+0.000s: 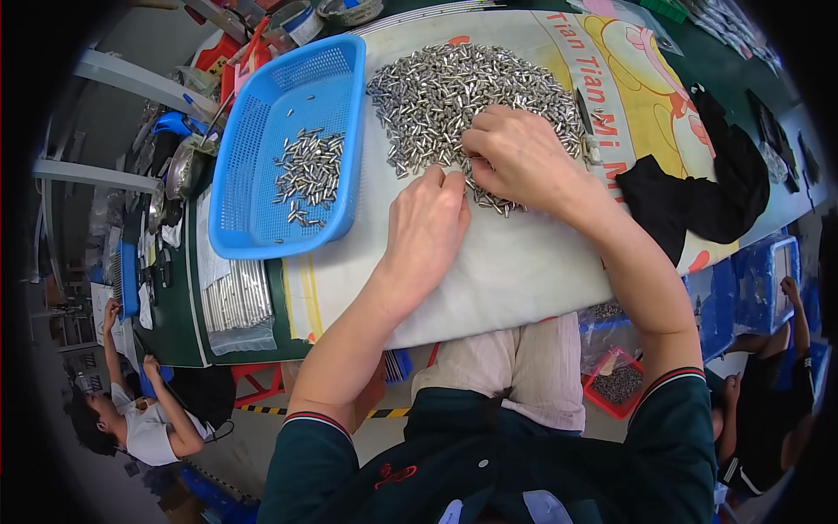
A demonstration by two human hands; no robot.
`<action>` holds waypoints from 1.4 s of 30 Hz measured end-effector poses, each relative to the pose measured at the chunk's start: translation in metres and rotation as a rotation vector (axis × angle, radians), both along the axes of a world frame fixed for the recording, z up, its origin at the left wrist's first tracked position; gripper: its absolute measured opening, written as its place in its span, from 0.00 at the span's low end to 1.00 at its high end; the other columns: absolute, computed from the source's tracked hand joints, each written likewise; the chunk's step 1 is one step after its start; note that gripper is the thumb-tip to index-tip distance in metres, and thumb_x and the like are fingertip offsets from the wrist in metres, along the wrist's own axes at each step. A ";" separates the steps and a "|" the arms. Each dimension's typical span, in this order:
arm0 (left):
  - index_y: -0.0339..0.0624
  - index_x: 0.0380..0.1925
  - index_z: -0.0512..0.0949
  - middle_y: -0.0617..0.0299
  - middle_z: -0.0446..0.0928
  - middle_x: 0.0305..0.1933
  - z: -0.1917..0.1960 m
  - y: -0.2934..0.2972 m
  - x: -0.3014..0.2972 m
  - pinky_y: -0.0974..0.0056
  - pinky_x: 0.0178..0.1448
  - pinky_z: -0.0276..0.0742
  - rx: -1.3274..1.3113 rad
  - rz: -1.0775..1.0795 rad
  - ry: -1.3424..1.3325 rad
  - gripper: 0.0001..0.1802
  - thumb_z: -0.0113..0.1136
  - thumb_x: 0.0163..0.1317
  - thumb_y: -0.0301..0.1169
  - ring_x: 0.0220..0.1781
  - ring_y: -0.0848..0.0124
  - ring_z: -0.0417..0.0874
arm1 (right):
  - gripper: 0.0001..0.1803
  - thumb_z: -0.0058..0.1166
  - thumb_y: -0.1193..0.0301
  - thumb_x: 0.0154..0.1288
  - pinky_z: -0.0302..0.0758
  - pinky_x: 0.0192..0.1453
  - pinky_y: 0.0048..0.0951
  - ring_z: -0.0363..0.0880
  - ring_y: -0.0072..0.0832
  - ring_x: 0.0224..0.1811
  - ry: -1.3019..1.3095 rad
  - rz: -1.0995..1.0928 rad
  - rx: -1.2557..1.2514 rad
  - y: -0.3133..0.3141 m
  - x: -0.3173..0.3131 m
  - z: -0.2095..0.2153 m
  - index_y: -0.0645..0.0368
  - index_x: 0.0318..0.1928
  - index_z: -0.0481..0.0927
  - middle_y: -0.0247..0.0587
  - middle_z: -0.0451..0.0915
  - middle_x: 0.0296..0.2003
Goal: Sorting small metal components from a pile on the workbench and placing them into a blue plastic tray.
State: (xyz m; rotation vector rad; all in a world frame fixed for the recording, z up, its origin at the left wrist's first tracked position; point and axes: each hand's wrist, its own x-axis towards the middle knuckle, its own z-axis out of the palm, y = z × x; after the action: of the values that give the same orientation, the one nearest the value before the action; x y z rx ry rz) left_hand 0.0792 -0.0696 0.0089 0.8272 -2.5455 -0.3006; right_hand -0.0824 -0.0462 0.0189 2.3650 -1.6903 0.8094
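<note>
A wide pile of small silvery metal pins [471, 83] lies spread on a pale printed cloth [497, 262]. At the pile's near edge my left hand [428, 218] has its fingers bent down and drawn together, their tips hidden below the knuckles. My right hand [524, 157] rests over the pile's near right part, its fingers curled in and the thumb close to them. Whatever either hand pinches is too small or too covered to make out. Left of the pile stands a blue perforated plastic basket [349, 175], holding a smaller heap of similar pins [310, 166].
A slim tool with a dark blade [584, 112] lies right of the pile. Farther right is a crumpled black cloth [672, 205]. Bagged metal rods [237, 301] lie near the basket. Below the table sits a red bin [614, 382] of small parts. Other people work at both sides.
</note>
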 end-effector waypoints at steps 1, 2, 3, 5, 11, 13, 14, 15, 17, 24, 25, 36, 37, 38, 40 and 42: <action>0.35 0.22 0.73 0.52 0.71 0.23 0.001 0.001 0.001 0.55 0.32 0.71 -0.002 0.032 -0.036 0.02 0.55 0.45 0.21 0.26 0.55 0.75 | 0.05 0.51 0.75 0.41 0.74 0.34 0.37 0.75 0.38 0.32 0.005 0.009 -0.001 0.000 0.001 0.000 0.63 0.21 0.77 0.44 0.76 0.24; 0.35 0.22 0.73 0.52 0.71 0.23 0.000 0.001 0.001 0.55 0.32 0.71 -0.001 0.030 -0.034 0.02 0.55 0.45 0.21 0.26 0.55 0.75 | 0.04 0.51 0.75 0.41 0.74 0.34 0.37 0.75 0.38 0.32 0.005 0.012 -0.009 0.000 0.002 0.000 0.63 0.21 0.77 0.43 0.76 0.24; 0.35 0.23 0.74 0.53 0.71 0.24 -0.002 -0.001 0.000 0.55 0.32 0.71 -0.029 0.016 -0.037 0.03 0.56 0.45 0.20 0.26 0.55 0.75 | 0.04 0.51 0.75 0.41 0.74 0.34 0.37 0.75 0.38 0.32 0.007 0.011 -0.008 0.000 0.002 0.000 0.63 0.21 0.77 0.43 0.76 0.24; 0.35 0.23 0.75 0.53 0.71 0.24 -0.004 -0.005 -0.001 0.55 0.32 0.72 -0.059 0.007 -0.041 0.03 0.56 0.45 0.20 0.26 0.56 0.75 | 0.04 0.51 0.75 0.41 0.74 0.34 0.37 0.75 0.38 0.32 -0.001 -0.003 -0.021 0.000 0.000 -0.001 0.62 0.21 0.77 0.43 0.75 0.23; 0.36 0.23 0.76 0.55 0.70 0.24 -0.005 -0.005 0.000 0.57 0.32 0.72 -0.113 -0.049 -0.017 0.02 0.56 0.47 0.21 0.27 0.57 0.75 | 0.04 0.51 0.75 0.41 0.74 0.34 0.36 0.75 0.37 0.32 -0.027 -0.002 -0.036 -0.002 0.000 -0.005 0.62 0.21 0.76 0.43 0.75 0.23; 0.36 0.23 0.75 0.55 0.70 0.24 -0.005 -0.005 0.000 0.56 0.31 0.72 -0.118 -0.044 -0.022 0.01 0.56 0.48 0.22 0.27 0.57 0.75 | 0.04 0.51 0.75 0.41 0.74 0.35 0.36 0.75 0.37 0.32 -0.033 0.001 -0.042 -0.002 0.000 -0.005 0.62 0.21 0.76 0.43 0.75 0.23; 0.36 0.23 0.75 0.55 0.70 0.24 -0.006 -0.004 0.000 0.56 0.31 0.72 -0.120 -0.043 -0.023 0.01 0.56 0.48 0.22 0.27 0.57 0.75 | 0.04 0.51 0.75 0.41 0.74 0.35 0.36 0.75 0.37 0.32 -0.028 -0.003 -0.043 -0.002 0.000 -0.005 0.62 0.21 0.76 0.43 0.75 0.23; 0.35 0.21 0.74 0.54 0.69 0.24 -0.006 -0.002 -0.001 0.57 0.32 0.73 -0.134 -0.042 -0.015 0.01 0.54 0.46 0.21 0.28 0.58 0.75 | 0.04 0.51 0.75 0.41 0.74 0.35 0.36 0.75 0.37 0.32 -0.022 -0.007 -0.045 -0.002 0.001 -0.004 0.62 0.21 0.76 0.43 0.75 0.23; 0.34 0.20 0.74 0.53 0.68 0.24 -0.006 -0.001 -0.002 0.58 0.32 0.74 -0.149 -0.046 -0.005 0.02 0.53 0.43 0.20 0.29 0.59 0.75 | 0.04 0.51 0.75 0.41 0.74 0.34 0.36 0.75 0.37 0.32 -0.020 -0.008 -0.039 -0.001 0.000 -0.003 0.62 0.21 0.76 0.43 0.75 0.23; 0.35 0.24 0.73 0.54 0.69 0.25 -0.009 -0.001 -0.004 0.55 0.32 0.72 -0.123 -0.053 -0.021 0.01 0.55 0.50 0.22 0.30 0.56 0.75 | 0.04 0.51 0.74 0.41 0.74 0.35 0.36 0.75 0.37 0.32 -0.024 -0.011 -0.039 -0.001 -0.001 -0.004 0.62 0.21 0.76 0.43 0.75 0.24; 0.35 0.24 0.73 0.54 0.70 0.26 -0.009 -0.001 -0.003 0.55 0.32 0.72 -0.128 -0.049 -0.038 0.01 0.55 0.50 0.22 0.30 0.56 0.75 | 0.04 0.51 0.74 0.41 0.74 0.35 0.36 0.75 0.37 0.32 -0.025 -0.008 -0.041 -0.002 -0.001 -0.004 0.62 0.21 0.76 0.43 0.75 0.24; 0.33 0.27 0.76 0.54 0.73 0.29 0.003 -0.015 -0.003 0.65 0.34 0.73 0.105 -0.034 0.313 0.05 0.55 0.48 0.19 0.31 0.64 0.77 | 0.04 0.53 0.73 0.45 0.72 0.32 0.35 0.74 0.36 0.31 -0.254 -0.035 -0.085 -0.004 -0.002 -0.003 0.60 0.24 0.76 0.39 0.74 0.23; 0.33 0.30 0.77 0.54 0.74 0.31 0.008 -0.017 -0.002 0.67 0.34 0.73 0.313 -0.019 0.531 0.05 0.56 0.50 0.19 0.31 0.66 0.77 | 0.04 0.53 0.73 0.45 0.72 0.32 0.34 0.74 0.35 0.30 -0.333 -0.010 -0.119 -0.006 0.001 -0.001 0.60 0.25 0.77 0.38 0.74 0.23; 0.33 0.34 0.78 0.57 0.75 0.34 0.005 -0.023 0.000 0.72 0.35 0.72 0.309 -0.059 0.649 0.07 0.58 0.53 0.21 0.31 0.73 0.77 | 0.05 0.55 0.74 0.45 0.72 0.32 0.32 0.74 0.33 0.29 -0.440 0.024 -0.124 -0.006 0.004 0.001 0.60 0.26 0.77 0.38 0.74 0.23; 0.33 0.34 0.77 0.59 0.75 0.34 0.008 -0.019 0.001 0.73 0.35 0.72 0.508 -0.002 0.773 0.07 0.58 0.54 0.21 0.31 0.75 0.76 | 0.05 0.56 0.76 0.44 0.71 0.31 0.30 0.74 0.31 0.28 -0.573 0.094 -0.164 -0.003 0.013 0.006 0.61 0.26 0.77 0.37 0.75 0.23; 0.34 0.35 0.77 0.63 0.74 0.35 0.010 -0.013 0.000 0.75 0.36 0.72 0.764 0.047 0.916 0.06 0.56 0.57 0.22 0.34 0.78 0.75 | 0.05 0.57 0.78 0.44 0.70 0.30 0.29 0.73 0.30 0.27 -0.602 0.118 -0.204 -0.003 0.015 0.004 0.61 0.26 0.77 0.37 0.75 0.23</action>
State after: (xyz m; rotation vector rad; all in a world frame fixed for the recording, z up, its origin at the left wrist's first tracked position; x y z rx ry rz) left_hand 0.0787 -0.0829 0.0188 0.7358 -1.5172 -1.3338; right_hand -0.0672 -0.0489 0.0226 2.2267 -1.5389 1.7610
